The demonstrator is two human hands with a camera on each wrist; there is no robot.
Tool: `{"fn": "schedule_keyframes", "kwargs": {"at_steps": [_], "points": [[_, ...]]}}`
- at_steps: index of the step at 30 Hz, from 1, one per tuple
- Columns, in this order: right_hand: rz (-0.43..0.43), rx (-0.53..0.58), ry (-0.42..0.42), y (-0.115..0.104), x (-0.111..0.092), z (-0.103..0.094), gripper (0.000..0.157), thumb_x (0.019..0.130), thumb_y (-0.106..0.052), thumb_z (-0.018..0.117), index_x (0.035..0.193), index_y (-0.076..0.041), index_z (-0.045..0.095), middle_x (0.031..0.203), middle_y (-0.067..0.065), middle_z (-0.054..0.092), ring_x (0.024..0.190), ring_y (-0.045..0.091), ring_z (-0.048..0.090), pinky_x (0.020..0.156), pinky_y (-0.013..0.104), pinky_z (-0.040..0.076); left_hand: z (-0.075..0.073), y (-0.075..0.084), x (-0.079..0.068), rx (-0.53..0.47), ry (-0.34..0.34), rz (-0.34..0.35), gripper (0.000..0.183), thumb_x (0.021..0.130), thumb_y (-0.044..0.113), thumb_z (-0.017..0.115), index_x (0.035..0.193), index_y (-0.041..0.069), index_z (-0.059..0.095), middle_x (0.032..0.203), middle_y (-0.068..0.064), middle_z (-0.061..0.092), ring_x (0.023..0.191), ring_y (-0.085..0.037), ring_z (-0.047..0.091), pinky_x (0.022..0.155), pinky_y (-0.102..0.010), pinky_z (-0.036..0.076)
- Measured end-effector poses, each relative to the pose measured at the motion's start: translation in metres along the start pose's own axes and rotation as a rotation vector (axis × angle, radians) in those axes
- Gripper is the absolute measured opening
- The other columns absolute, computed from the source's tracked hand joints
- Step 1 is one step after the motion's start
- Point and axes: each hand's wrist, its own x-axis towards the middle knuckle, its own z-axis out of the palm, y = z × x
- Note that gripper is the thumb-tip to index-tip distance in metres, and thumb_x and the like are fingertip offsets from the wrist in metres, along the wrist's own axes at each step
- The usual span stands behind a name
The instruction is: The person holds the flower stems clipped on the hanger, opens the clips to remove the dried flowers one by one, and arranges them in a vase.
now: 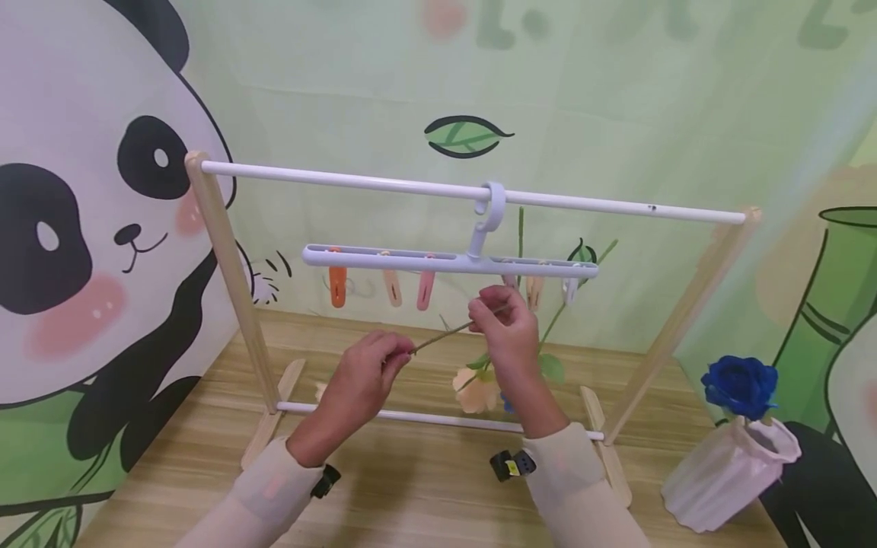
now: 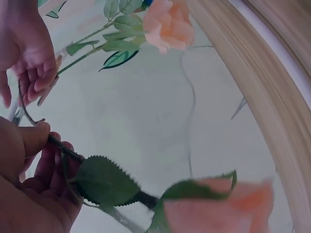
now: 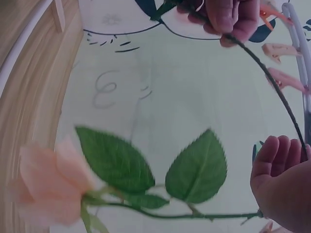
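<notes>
Panda-print wall (image 1: 329, 91), wooden counter (image 1: 411, 476). Stem (image 1: 441, 336) between left hand (image 1: 366, 371) and right hand (image 1: 512, 331), pinched in both; its rose (image 2: 223, 208) below left hand. Peach flower (image 1: 476, 391), blue flower (image 1: 507, 402) under right hand look already clipped; three pegs (image 1: 391, 289) above left hand look bare.

I pinch a dark stem (image 3: 275, 83) in my left grip (image 3: 228, 18); it bends down to my right grip's (image 3: 285, 182) curled fingers. A peach flower (image 3: 51, 187) with 2 broad green leaves (image 3: 197, 170) shows lower left, and 3 clips (image 3: 287, 81) line a pale bar (image 3: 294, 30) upper right.
</notes>
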Motion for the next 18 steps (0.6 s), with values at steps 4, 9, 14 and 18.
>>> {"fn": "schedule_keyframes", "kwargs": {"at_steps": [4, 9, 14, 18], "points": [[-0.164, -0.225, 0.023, 0.002, -0.001, -0.009, 0.021, 0.092, -0.008, 0.073, 0.106, 0.004, 0.064, 0.097, 0.006, 0.066, 0.085, 0.012, 0.062, 0.076, 0.024, 0.054, -0.002, 0.0, -0.002, 0.052, -0.004, 0.037, 0.009, 0.094, 0.007, 0.071, 0.103, 0.01, 0.074, 0.099, -0.003, 0.07, 0.091, -0.016, 0.066, 0.079, -0.033, 0.06], [-0.586, -0.711, -0.058, 0.0, -0.007, -0.017, 0.02, 0.086, -0.012, 0.08, 0.1, -0.001, 0.071, 0.101, 0.015, 0.073, 0.097, 0.029, 0.065, 0.088, 0.047, 0.052, -0.003, 0.002, -0.004, 0.157, -0.015, 0.112, 0.012, 0.091, 0.007, 0.074, 0.102, 0.012, 0.074, 0.093, 0.0, 0.067, 0.087, -0.015, 0.063, 0.075, -0.03, 0.059], [-0.802, -0.951, -0.169, -0.003, -0.016, -0.017, 0.023, 0.081, -0.019, 0.085, 0.098, -0.008, 0.074, 0.097, 0.008, 0.074, 0.097, 0.03, 0.067, 0.087, 0.05, 0.053, -0.002, 0.007, -0.003, 0.244, -0.011, 0.169, 0.013, 0.089, 0.008, 0.077, 0.1, 0.014, 0.075, 0.089, 0.001, 0.065, 0.083, -0.014, 0.062, 0.07, -0.027, 0.058], [-0.819, -1.064, -0.244, -0.001, -0.022, -0.016, 0.026, 0.081, -0.023, 0.087, 0.101, -0.011, 0.074, 0.098, 0.004, 0.073, 0.096, 0.026, 0.067, 0.082, 0.044, 0.056, -0.001, 0.012, -0.001, 0.269, 0.002, 0.204, 0.015, 0.087, 0.007, 0.08, 0.099, 0.014, 0.076, 0.087, 0.001, 0.066, 0.08, -0.013, 0.062, 0.068, -0.027, 0.057]]}}
